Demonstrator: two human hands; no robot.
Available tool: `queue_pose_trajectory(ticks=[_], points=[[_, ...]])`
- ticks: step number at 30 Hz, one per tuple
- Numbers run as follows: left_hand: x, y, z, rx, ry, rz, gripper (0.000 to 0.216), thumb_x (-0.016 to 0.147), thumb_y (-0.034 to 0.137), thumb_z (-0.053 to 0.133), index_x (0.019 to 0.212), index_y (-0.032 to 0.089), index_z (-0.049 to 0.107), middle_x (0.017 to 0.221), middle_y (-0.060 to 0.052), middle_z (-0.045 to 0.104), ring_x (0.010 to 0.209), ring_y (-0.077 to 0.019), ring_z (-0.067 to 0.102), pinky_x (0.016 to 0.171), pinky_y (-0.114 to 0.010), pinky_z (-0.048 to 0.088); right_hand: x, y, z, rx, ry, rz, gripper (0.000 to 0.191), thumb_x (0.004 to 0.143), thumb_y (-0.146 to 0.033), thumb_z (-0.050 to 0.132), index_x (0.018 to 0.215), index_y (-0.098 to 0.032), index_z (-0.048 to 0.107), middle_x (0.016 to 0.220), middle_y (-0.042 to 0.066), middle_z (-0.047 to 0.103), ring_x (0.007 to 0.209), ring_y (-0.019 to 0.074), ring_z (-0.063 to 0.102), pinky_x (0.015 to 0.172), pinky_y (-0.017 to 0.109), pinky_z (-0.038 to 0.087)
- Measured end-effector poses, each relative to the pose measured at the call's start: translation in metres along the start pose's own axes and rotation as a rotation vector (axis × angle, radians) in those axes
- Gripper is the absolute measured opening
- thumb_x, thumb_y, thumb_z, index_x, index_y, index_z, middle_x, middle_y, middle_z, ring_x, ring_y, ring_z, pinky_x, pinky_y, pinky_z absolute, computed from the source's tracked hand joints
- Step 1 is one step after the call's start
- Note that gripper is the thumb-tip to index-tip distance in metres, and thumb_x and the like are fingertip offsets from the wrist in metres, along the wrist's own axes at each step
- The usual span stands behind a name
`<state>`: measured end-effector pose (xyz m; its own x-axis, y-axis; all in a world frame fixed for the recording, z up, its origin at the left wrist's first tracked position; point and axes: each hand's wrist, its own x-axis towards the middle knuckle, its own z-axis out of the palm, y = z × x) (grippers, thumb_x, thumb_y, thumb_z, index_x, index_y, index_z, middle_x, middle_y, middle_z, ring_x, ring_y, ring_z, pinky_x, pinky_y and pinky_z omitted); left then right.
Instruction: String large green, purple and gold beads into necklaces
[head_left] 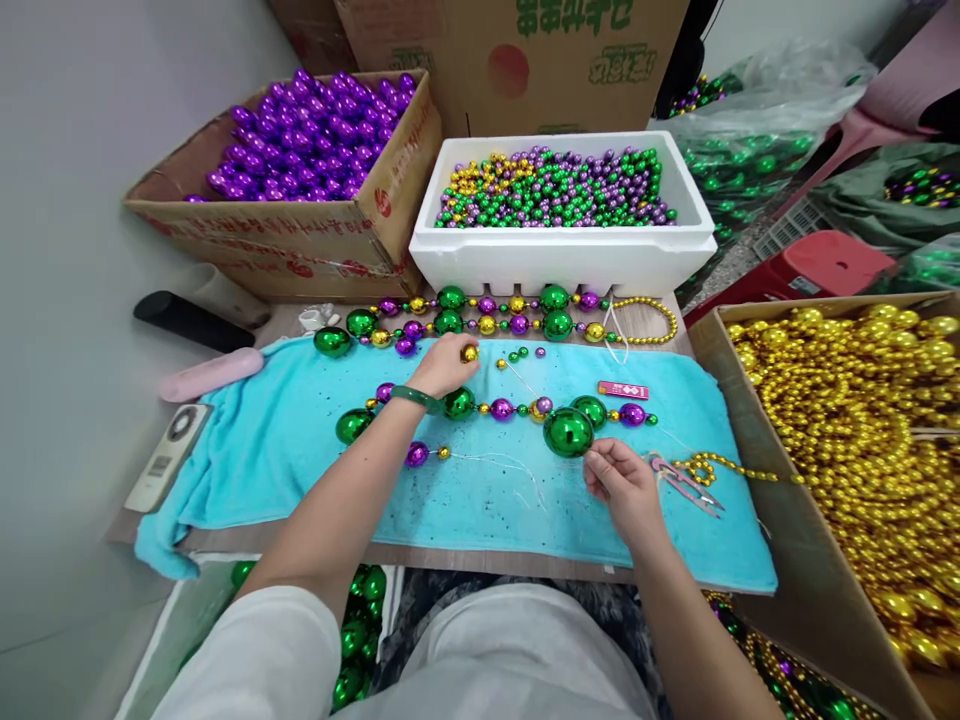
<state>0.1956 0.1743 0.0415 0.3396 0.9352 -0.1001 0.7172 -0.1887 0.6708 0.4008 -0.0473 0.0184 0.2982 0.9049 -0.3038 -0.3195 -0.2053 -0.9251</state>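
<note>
My left hand (448, 366), with a green bangle (417, 399) at its wrist, pinches a shiny gold bead (469, 353) above the blue towel (480, 500). Thumb and fingertips of my right hand (624, 487) close at the lower right edge of a large green bead (568, 432). Beyond that bead lies a strand of green, purple and gold beads, including a purple bead (502, 409). A thin white thread (523, 380) slants up from the strand toward a few loose small beads (519, 355). Another loose thread end trails from a small gold bead (444, 453).
Pink snips (684, 484) and a gold bead chain (724, 462) lie right of my right hand. A pink lighter (622, 390) is farther back. Behind stand a finished-looking necklace (487, 325), a white foam box (562, 255) and a carton (285, 245) of purple beads. A gold-bead carton (795, 530) stands right.
</note>
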Motion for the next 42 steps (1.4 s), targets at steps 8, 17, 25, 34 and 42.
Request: queue_pose_trajectory(ticks=[8,17,25,34,42], points=[[-0.049,0.043,-0.002,-1.533,-0.084,-0.381,0.019,0.086,0.032,0.065,0.084,0.013,0.064,0.086,-0.009,0.07,0.072,-0.0117,0.065,0.065,-0.021,0.054,-0.001,-0.001,0.009,-0.047,-0.041,-0.038,0.029,0.073,-0.043,0.071,0.072,-0.018,0.057,0.049,-0.004,0.049,0.044,0.0069,0.039,0.04,0.02,0.027],[-0.061,0.051,0.002,-1.649,-0.071,-0.38,0.017,0.088,0.028,0.062,0.083,0.012,0.064,0.084,-0.009,0.07,0.07,-0.0113,0.065,0.066,-0.02,0.054,-0.004,0.001,0.011,-0.073,-0.038,-0.044,0.027,0.074,-0.042,0.069,0.073,-0.018,0.057,0.05,-0.005,0.049,0.044,0.007,0.04,0.041,0.02,0.028],[-0.076,0.055,0.018,-1.492,0.035,-0.138,0.026,0.07,0.012,0.074,0.092,0.017,0.061,0.097,-0.004,0.07,0.082,-0.0117,0.065,0.073,-0.022,0.051,-0.005,0.002,0.015,-0.064,-0.003,-0.048,0.027,0.074,-0.041,0.069,0.077,-0.018,0.057,0.05,-0.005,0.051,0.044,0.0075,0.043,0.04,0.02,0.029],[-0.086,0.056,0.021,-1.437,-0.094,-0.15,0.031,0.068,0.02,0.078,0.095,0.019,0.062,0.095,-0.002,0.067,0.086,-0.0129,0.065,0.076,-0.025,0.05,-0.003,0.008,0.012,0.045,-0.077,-0.034,0.032,0.073,-0.039,0.073,0.089,-0.02,0.054,0.05,-0.006,0.055,0.042,0.0085,0.045,0.038,0.019,0.032],[-0.088,0.052,0.027,-1.377,-0.088,-0.183,0.024,0.071,0.032,0.077,0.085,0.016,0.067,0.096,-0.006,0.071,0.081,-0.0141,0.065,0.068,-0.024,0.05,-0.003,0.006,0.012,0.216,-0.146,-0.043,0.035,0.071,-0.037,0.075,0.092,-0.022,0.051,0.058,-0.004,0.061,0.052,0.0124,0.055,0.043,0.021,0.039]])
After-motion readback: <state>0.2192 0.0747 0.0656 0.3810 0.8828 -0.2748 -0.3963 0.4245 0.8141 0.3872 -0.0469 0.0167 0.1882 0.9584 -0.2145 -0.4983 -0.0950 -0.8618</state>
